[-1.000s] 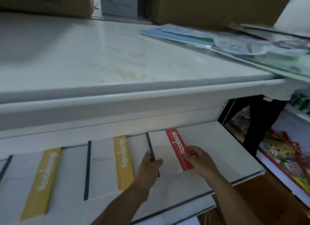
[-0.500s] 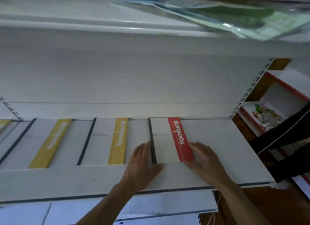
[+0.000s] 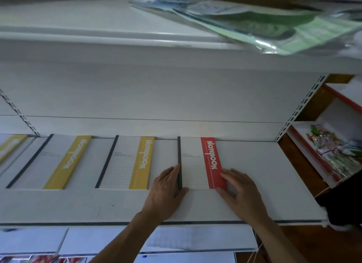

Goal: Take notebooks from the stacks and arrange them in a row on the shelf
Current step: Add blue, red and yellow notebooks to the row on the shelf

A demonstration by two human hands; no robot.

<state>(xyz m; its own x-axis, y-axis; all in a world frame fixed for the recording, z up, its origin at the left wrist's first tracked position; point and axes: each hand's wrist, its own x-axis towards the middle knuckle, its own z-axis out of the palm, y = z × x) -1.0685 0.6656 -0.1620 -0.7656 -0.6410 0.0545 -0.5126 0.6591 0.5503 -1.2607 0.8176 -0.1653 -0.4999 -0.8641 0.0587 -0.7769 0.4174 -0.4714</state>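
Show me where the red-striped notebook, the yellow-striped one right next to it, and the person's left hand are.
red-striped notebook (image 3: 212, 161): head view, on its red band.
yellow-striped notebook (image 3: 143, 161): head view, on its yellow band.
left hand (image 3: 166, 192): head view, back of the hand.

Red-banded notebook (image 3: 203, 162), two yellow-banded notebooks (image 3: 129, 162), white shelf (image 3: 254, 174).

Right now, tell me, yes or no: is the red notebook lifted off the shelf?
No: the red notebook lies flat on the shelf, with the left hand and right hand at its two sides.
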